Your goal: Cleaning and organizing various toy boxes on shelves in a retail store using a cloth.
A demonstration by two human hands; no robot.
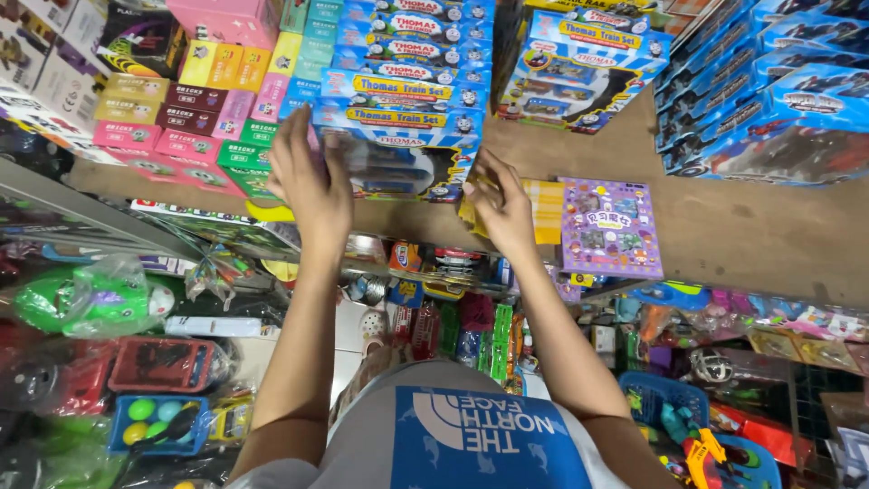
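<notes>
My left hand (pixel 310 181) and my right hand (pixel 498 206) grip the two ends of a blue toy train set box (pixel 398 163) with a clear window. The box is the lowest of a stack of matching blue boxes (pixel 403 54) on a brown shelf (pixel 751 226). My left hand covers the box's left end; my right hand presses its right end, next to a yellow packet (pixel 543 208).
Pink, green and yellow brick boxes (pixel 199 109) stand left of the stack. More blue toy boxes (pixel 769 91) fill the right. A purple sticker card (pixel 608 226) lies on the shelf. Bagged toys and a blue basket (pixel 661 398) crowd the floor below.
</notes>
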